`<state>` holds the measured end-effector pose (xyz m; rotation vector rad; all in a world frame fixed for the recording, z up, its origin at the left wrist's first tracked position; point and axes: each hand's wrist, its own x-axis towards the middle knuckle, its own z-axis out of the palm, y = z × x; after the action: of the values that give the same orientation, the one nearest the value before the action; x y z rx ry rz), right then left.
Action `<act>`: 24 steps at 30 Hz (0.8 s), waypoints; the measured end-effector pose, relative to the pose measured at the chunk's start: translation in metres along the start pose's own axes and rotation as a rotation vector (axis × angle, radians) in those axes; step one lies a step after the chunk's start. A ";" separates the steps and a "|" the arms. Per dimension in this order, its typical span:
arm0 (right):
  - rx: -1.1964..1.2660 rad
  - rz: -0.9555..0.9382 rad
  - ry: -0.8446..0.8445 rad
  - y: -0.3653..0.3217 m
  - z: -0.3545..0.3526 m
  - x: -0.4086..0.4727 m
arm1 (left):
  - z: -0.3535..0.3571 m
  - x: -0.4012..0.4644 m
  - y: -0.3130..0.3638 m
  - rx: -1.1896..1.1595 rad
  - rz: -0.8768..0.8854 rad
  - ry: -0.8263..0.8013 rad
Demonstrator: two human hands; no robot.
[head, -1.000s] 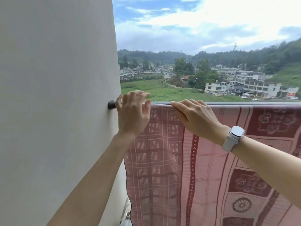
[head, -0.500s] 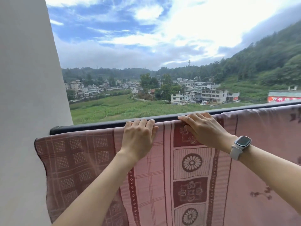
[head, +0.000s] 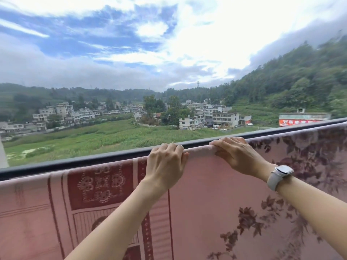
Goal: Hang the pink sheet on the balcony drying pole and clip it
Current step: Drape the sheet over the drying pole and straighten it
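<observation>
The pink sheet (head: 206, 194), patterned with dark red squares on the left and dark flowers on the right, hangs over the dark drying pole (head: 93, 160) across the whole view. My left hand (head: 165, 164) grips the sheet's top fold, fingers curled over the edge by the pole. Just to its right, my right hand (head: 236, 154), with a white watch on the wrist, grips the top fold too, fingers bent over it. No clip is in view.
The pole runs from lower left up to the right edge, bare at the left half. A sliver of the pale wall (head: 2, 154) shows at the far left. Beyond lie green fields, buildings and a wooded hill.
Both hands have slid to the right along the pole over the sheet's top edge. The wall has nearly left the view, and the flowered part of the sheet has come in.
</observation>
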<state>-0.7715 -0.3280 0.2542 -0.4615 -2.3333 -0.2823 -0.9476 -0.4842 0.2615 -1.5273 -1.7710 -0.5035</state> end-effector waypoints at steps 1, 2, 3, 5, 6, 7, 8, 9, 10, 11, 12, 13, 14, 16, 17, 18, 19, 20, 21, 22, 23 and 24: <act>0.009 -0.012 -0.003 0.013 -0.001 -0.001 | 0.004 0.008 0.011 0.025 -0.013 -0.011; 0.006 -0.031 -0.013 0.023 -0.002 -0.001 | 0.009 0.016 0.021 0.044 -0.024 -0.030; -0.009 -0.059 -0.025 0.031 -0.001 0.000 | 0.014 0.024 0.030 0.047 -0.026 -0.045; -0.023 -0.099 -0.049 0.049 0.000 0.000 | 0.027 0.037 0.050 0.031 -0.013 -0.042; -0.020 -0.102 -0.061 0.060 -0.001 -0.002 | 0.032 0.043 0.061 0.031 -0.008 -0.041; -0.019 -0.093 -0.062 0.073 -0.004 -0.007 | 0.037 0.050 0.072 0.041 -0.003 -0.032; -0.023 -0.076 -0.057 0.089 -0.006 -0.013 | 0.042 0.056 0.082 0.046 0.007 -0.022; -0.032 -0.054 -0.051 0.105 -0.008 -0.021 | 0.048 0.062 0.093 0.040 0.017 -0.010; -0.044 -0.031 -0.047 0.122 -0.011 -0.029 | 0.054 0.069 0.102 0.032 0.027 -0.005; -0.053 -0.003 -0.048 0.138 -0.015 -0.036 | 0.058 0.075 0.112 0.027 0.034 -0.007; -0.055 0.028 -0.048 0.153 -0.019 -0.042 | 0.061 0.082 0.122 0.012 0.046 -0.018; -0.046 0.062 -0.049 0.166 -0.023 -0.046 | 0.063 0.089 0.132 -0.015 0.061 -0.032; -0.035 0.090 -0.046 0.179 -0.027 -0.051 | 0.068 0.096 0.143 -0.043 0.077 -0.037; -0.022 0.138 -0.034 0.204 -0.034 -0.060 | 0.079 0.112 0.164 -0.073 0.130 -0.023; -0.028 0.162 -0.029 0.217 -0.038 -0.064 | 0.085 0.121 0.177 -0.081 0.147 -0.026; -0.039 0.185 -0.027 0.230 -0.041 -0.069 | 0.090 0.129 0.189 -0.084 0.159 -0.038; -0.053 0.204 -0.029 0.245 -0.043 -0.074 | 0.097 0.138 0.202 -0.087 0.169 -0.040; -0.070 0.224 -0.039 0.261 -0.046 -0.079 | 0.103 0.146 0.214 -0.097 0.172 -0.034; -0.095 0.246 -0.058 0.276 -0.050 -0.083 | 0.109 0.154 0.227 -0.111 0.167 -0.029; -0.125 0.273 -0.083 0.292 -0.054 -0.088 | 0.115 0.162 0.239 -0.122 0.161 -0.024; -0.148 0.300 -0.099 0.308 -0.058 -0.093 | 0.121 0.170 0.252 -0.130 0.160 -0.017; -0.158 0.321 -0.101 0.325 -0.063 -0.099 | 0.127 0.178 0.265 -0.137 0.164 -0.014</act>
<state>-0.5345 -0.0772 0.2518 -0.9353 -2.2973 -0.2951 -0.7318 -0.2163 0.2657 -1.7577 -1.6330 -0.5418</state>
